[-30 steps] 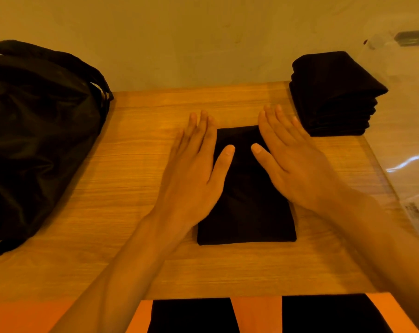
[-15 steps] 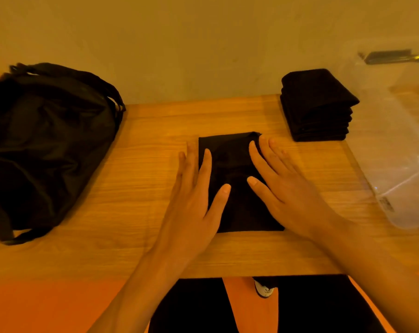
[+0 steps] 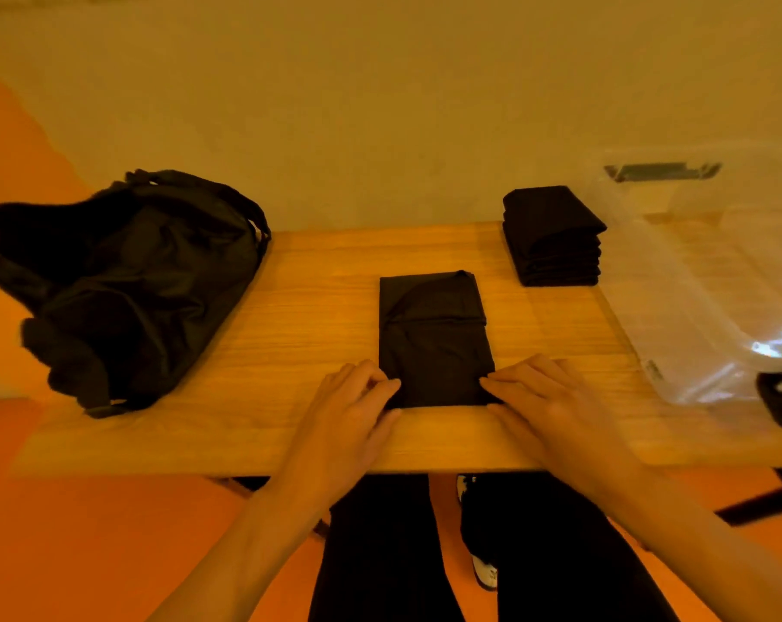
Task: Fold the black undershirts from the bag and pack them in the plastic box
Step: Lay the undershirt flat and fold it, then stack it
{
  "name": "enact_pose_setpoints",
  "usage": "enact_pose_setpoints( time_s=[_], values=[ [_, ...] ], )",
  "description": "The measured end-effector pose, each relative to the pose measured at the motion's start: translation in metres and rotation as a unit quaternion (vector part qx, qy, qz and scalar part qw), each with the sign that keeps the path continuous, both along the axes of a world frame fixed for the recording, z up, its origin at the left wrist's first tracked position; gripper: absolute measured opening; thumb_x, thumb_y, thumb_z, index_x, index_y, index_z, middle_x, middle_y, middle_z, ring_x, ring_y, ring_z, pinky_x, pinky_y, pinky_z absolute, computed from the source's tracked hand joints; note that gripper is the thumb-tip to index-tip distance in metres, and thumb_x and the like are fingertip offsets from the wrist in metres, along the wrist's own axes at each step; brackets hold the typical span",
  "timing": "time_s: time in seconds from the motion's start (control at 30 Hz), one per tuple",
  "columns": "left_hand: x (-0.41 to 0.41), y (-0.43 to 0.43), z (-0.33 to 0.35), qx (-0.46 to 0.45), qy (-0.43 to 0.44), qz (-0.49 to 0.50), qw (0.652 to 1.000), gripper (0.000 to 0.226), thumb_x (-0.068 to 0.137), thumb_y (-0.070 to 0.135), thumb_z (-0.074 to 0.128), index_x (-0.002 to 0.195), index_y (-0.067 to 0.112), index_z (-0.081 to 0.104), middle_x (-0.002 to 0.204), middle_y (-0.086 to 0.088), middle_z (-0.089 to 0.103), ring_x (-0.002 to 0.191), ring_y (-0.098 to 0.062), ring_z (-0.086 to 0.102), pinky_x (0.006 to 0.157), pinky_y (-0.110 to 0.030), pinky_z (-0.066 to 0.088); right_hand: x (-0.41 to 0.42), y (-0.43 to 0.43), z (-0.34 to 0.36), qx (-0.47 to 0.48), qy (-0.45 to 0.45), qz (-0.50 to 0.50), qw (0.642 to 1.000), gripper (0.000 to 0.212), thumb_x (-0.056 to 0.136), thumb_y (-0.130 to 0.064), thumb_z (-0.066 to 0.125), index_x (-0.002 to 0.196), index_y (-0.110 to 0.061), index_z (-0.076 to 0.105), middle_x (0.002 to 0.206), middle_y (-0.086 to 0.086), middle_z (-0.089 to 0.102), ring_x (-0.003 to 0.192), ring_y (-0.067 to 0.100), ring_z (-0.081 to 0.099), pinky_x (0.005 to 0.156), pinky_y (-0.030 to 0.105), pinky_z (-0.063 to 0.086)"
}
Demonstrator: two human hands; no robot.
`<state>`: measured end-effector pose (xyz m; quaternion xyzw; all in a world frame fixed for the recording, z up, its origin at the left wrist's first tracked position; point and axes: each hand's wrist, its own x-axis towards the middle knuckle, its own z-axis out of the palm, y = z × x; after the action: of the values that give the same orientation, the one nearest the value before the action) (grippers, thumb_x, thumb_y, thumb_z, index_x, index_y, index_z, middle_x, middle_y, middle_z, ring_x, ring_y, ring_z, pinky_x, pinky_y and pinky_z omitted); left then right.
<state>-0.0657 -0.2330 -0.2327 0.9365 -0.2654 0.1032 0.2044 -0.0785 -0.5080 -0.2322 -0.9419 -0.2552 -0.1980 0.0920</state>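
Note:
A black undershirt (image 3: 434,334), folded into a narrow strip, lies in the middle of the wooden table (image 3: 317,307). My left hand (image 3: 357,410) pinches its near left corner and my right hand (image 3: 546,406) pinches its near right corner. A stack of folded black undershirts (image 3: 552,237) sits at the back right. The clear plastic box (image 3: 703,280) stands to the right of the stack. The black bag (image 3: 124,285) lies on the table's left end.
The wall runs close behind the table. A dark clip (image 3: 781,399) of the box sits at the right edge. My legs and a shoe (image 3: 485,572) show below the table's near edge, over an orange floor.
Both hands slid back from lying flat on the undershirt to its near corners and now pinch them. The camera pulled back and tilted, showing more wall and floor.

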Motion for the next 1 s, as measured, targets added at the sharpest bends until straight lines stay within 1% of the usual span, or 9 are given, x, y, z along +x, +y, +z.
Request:
enact_pose_setpoints(
  time_s=[0.17, 0.23, 0.33, 0.5, 0.6, 0.7, 0.83, 0.9, 1.0],
  values=[
    [0.009, 0.001, 0.011, -0.008, 0.060, 0.000, 0.998, 0.033, 0.099, 0.018, 0.064, 0.131, 0.013, 0.064, 0.123, 0.000, 0.053, 0.117, -0.013, 0.050, 0.101, -0.027, 0.043, 0.002, 0.001, 0.008, -0.031, -0.001, -0.005, 0.999, 0.026, 0.091, -0.033, 0.065, 0.109, -0.020, 0.078, 0.101, -0.003, 0.074, 0.092, 0.020, 0.067, 0.079, 0.038, 0.056],
    [0.008, -0.002, 0.016, 0.024, 0.043, 0.000, 0.999, 0.029, 0.098, 0.018, 0.065, 0.127, 0.013, 0.065, 0.123, 0.000, 0.056, 0.116, -0.013, 0.053, 0.095, -0.015, 0.037, 0.002, 0.004, 0.010, -0.055, -0.010, -0.007, 0.998, 0.030, 0.076, -0.028, 0.084, 0.105, -0.019, 0.078, 0.097, -0.002, 0.074, 0.088, 0.021, 0.069, 0.077, 0.038, 0.057],
    [0.005, 0.001, 0.006, 0.034, 0.002, 0.001, 0.999, 0.024, 0.083, 0.012, 0.082, 0.105, 0.011, 0.071, 0.103, -0.002, 0.064, 0.093, -0.015, 0.065, 0.080, -0.018, 0.048, 0.000, 0.005, 0.009, -0.117, -0.039, 0.010, 0.992, 0.049, 0.055, -0.019, 0.097, 0.100, -0.015, 0.079, 0.092, 0.002, 0.073, 0.083, 0.023, 0.069, 0.076, 0.039, 0.058],
    [0.004, 0.013, 0.000, 0.023, -0.041, -0.009, 0.999, 0.018, 0.097, 0.018, 0.065, 0.110, 0.006, 0.070, 0.109, -0.007, 0.065, 0.098, -0.018, 0.061, 0.090, -0.019, 0.042, 0.004, 0.006, 0.003, -0.090, -0.080, 0.008, 0.993, 0.043, 0.056, -0.023, 0.098, 0.096, -0.018, 0.080, 0.087, 0.001, 0.074, 0.079, 0.022, 0.071, 0.073, 0.038, 0.059],
    [0.005, 0.009, 0.001, 0.041, -0.041, -0.008, 0.998, 0.020, 0.098, 0.024, 0.056, 0.101, 0.009, 0.070, 0.104, -0.004, 0.065, 0.094, -0.017, 0.059, 0.081, -0.019, 0.046, 0.006, 0.011, 0.002, -0.106, -0.072, 0.017, 0.992, 0.042, 0.051, -0.018, 0.099, 0.085, -0.018, 0.075, 0.083, 0.002, 0.070, 0.075, 0.022, 0.068, 0.070, 0.036, 0.057],
    [0.007, 0.006, 0.003, 0.057, -0.103, -0.034, 0.993, 0.018, 0.091, 0.025, 0.055, 0.090, 0.015, 0.070, 0.092, 0.000, 0.064, 0.083, -0.015, 0.059, 0.073, -0.024, 0.045, 0.005, 0.014, 0.006, -0.108, -0.069, 0.023, 0.992, 0.041, 0.051, -0.017, 0.097, 0.083, -0.017, 0.072, 0.083, 0.002, 0.067, 0.075, 0.022, 0.066, 0.069, 0.035, 0.056],
    [-0.006, 0.008, 0.015, 0.020, -0.069, -0.060, 0.996, 0.016, 0.088, 0.024, 0.051, 0.091, 0.014, 0.064, 0.096, 0.001, 0.062, 0.088, -0.016, 0.057, 0.076, -0.029, 0.045, -0.007, 0.008, 0.014, -0.053, -0.061, 0.033, 0.996, 0.010, 0.091, -0.027, 0.065, 0.098, -0.019, 0.066, 0.096, 0.000, 0.065, 0.089, 0.020, 0.062, 0.077, 0.036, 0.055],
    [-0.012, 0.009, 0.022, -0.025, -0.060, -0.082, 0.995, 0.010, 0.088, 0.022, 0.054, 0.091, 0.015, 0.061, 0.097, 0.003, 0.062, 0.091, -0.014, 0.056, 0.080, -0.027, 0.042, -0.015, 0.004, 0.020, -0.003, -0.026, 0.031, 0.999, 0.021, 0.099, -0.033, 0.043, 0.104, -0.021, 0.061, 0.102, -0.004, 0.062, 0.096, 0.013, 0.055, 0.081, 0.029, 0.050],
    [-0.018, 0.009, 0.039, -0.105, -0.023, -0.065, 0.992, 0.006, 0.087, 0.025, 0.054, 0.088, 0.021, 0.057, 0.090, 0.010, 0.057, 0.087, -0.005, 0.051, 0.078, -0.020, 0.039, -0.020, 0.000, 0.030, 0.104, 0.054, 0.036, 0.992, 0.021, 0.100, -0.036, 0.041, 0.109, -0.024, 0.056, 0.103, -0.013, 0.054, 0.097, 0.003, 0.047, 0.082, 0.020, 0.040]
  ],
)
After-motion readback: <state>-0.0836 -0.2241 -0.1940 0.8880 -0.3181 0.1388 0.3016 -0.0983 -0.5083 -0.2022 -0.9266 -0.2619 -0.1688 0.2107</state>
